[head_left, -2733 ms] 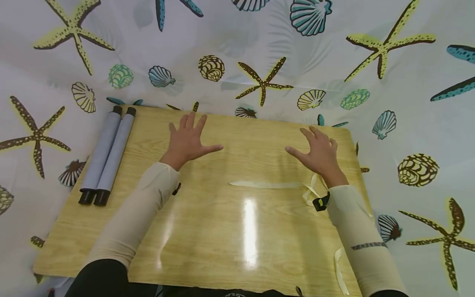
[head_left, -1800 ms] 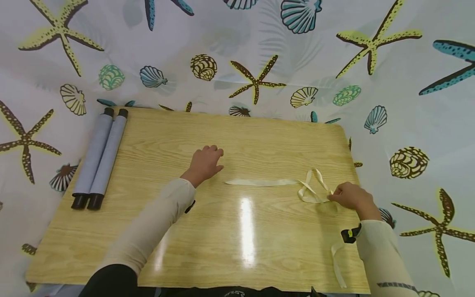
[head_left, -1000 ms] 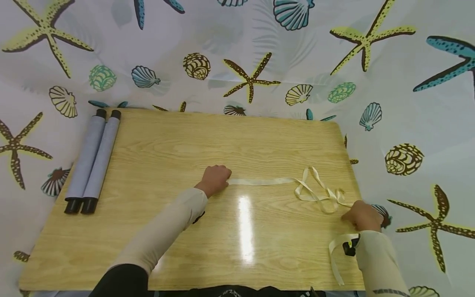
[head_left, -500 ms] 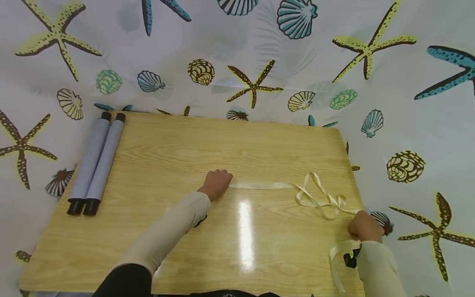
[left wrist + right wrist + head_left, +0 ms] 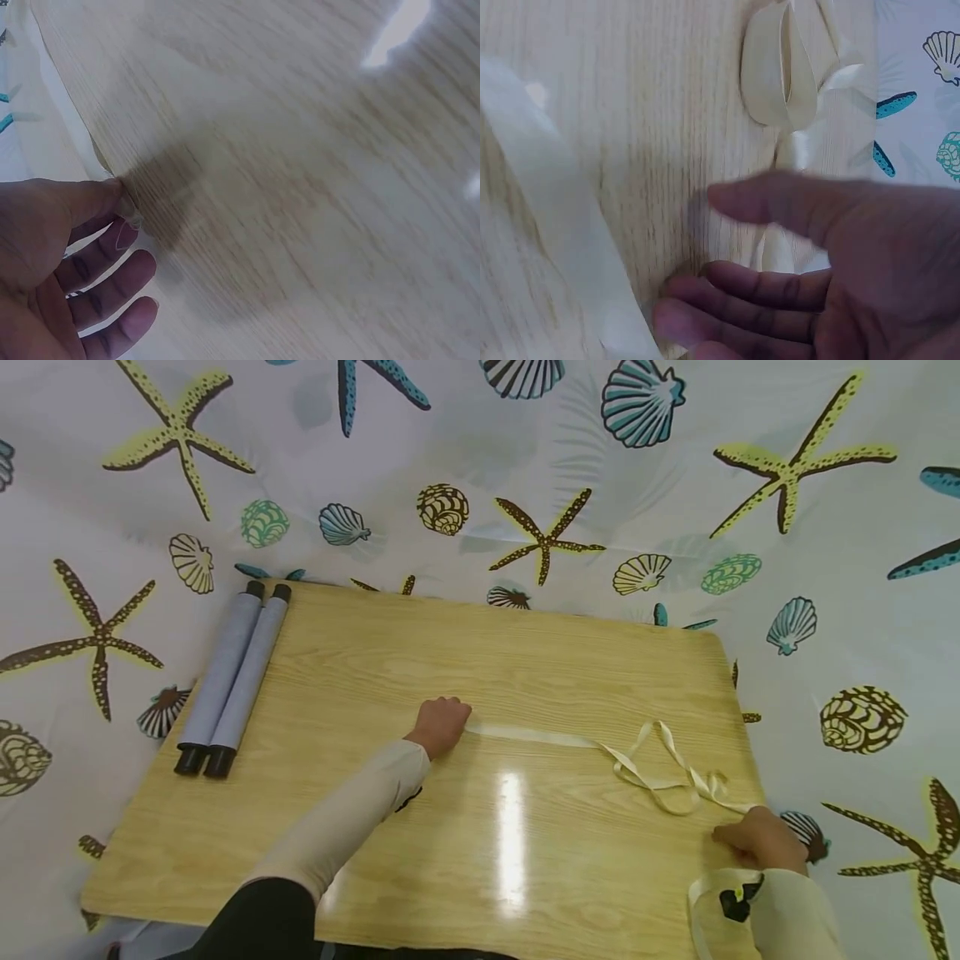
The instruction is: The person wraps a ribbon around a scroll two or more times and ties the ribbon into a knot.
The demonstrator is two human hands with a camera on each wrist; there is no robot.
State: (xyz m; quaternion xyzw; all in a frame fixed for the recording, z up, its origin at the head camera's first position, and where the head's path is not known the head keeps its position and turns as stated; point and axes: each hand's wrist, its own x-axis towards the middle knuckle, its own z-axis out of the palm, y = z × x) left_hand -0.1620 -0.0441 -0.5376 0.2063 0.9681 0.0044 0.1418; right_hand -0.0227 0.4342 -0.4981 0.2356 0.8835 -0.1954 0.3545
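Observation:
A long cream ribbon (image 5: 532,736) lies across the wooden table, straight in the middle and loosely looped towards the right. My left hand (image 5: 442,725) pinches its left end between thumb and index finger, low over the tabletop; the left wrist view shows the frayed tip at the fingertips (image 5: 124,195). At the table's right edge is my right hand (image 5: 765,839), beside the ribbon's loops. In the right wrist view its thumb stands apart from the loosely bent fingers (image 5: 742,307), and ribbon passes behind the hand. Another stretch of ribbon (image 5: 570,195) lies to its left.
Two grey rolls (image 5: 232,672) with black ends lie side by side at the table's left edge. A white curtain (image 5: 465,452) printed with starfish and shells hangs behind the wooden table (image 5: 420,643) and around its sides.
Both hands came down from spread poses above the table. My left hand took the ribbon's end. My right hand pinched the looped part, drew it towards the right edge and now has its thumb apart.

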